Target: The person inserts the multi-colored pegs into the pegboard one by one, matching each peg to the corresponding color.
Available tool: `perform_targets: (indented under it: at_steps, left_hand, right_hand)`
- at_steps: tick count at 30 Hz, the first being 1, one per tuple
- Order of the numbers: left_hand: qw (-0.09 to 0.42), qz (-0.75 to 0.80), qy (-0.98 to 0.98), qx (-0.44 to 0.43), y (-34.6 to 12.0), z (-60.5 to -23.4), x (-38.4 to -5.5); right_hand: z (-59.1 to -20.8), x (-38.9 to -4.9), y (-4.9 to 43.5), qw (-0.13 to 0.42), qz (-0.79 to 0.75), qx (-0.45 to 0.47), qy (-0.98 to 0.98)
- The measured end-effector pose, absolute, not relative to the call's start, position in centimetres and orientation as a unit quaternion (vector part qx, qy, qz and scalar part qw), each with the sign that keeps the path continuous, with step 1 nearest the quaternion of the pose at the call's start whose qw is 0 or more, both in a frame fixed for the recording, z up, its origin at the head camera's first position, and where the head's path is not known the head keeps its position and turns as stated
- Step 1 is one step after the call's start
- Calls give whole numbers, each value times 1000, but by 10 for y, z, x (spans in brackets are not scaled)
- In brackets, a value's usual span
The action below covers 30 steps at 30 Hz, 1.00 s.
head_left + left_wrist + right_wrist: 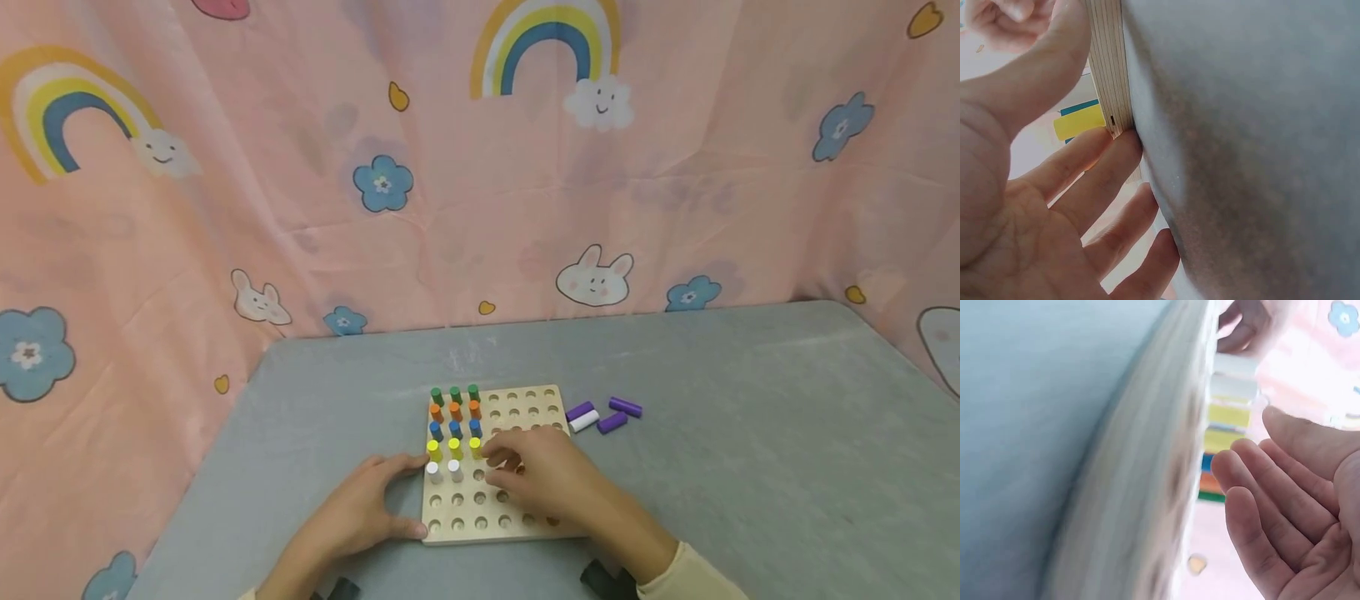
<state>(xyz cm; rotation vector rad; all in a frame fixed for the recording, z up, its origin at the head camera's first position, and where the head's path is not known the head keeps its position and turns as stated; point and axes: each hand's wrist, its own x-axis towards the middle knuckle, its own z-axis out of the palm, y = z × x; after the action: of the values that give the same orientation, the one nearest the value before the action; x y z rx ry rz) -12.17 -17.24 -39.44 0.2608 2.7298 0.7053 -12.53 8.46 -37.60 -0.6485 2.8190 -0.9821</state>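
A wooden pegboard point(457, 537) lies on the table, with rows of three green, orange, blue and yellow pegs point(454, 448) at its left. Two white pegs point(454, 471) stand in the row nearer me. My left hand point(360, 508) steadies the board's left side, its thumb at the near corner and its fingers, in the left wrist view, extended against the edge point(1113, 75). Over the board, my right hand point(551, 471) hovers beside the third yellow peg and a hole right of the white pegs. Its thumb and fingertips are apart in the right wrist view, with nothing between them.
Right of the board lie a loose white peg point(584, 421) and three purple pegs point(626, 407). The grey table point(750, 433) extends on both sides. A pink patterned curtain point(480, 208) hangs behind it.
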Motion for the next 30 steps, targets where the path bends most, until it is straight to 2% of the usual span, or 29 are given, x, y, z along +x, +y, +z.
perform_targets:
  at_steps: [11,19,30]
  left_hand:
    - [154,241,954,92,-174,-394,-123]
    - [155,244,952,98,-173,-395,-123]
    - [150,245,952,105,-175,-396,-122]
  right_hand:
    - [-378,-125,116,25,-331,-140,933]
    - [-377,-142,161,-40,-281,-119,952]
    - [-391,-153,177,-35,-257,-144,955]
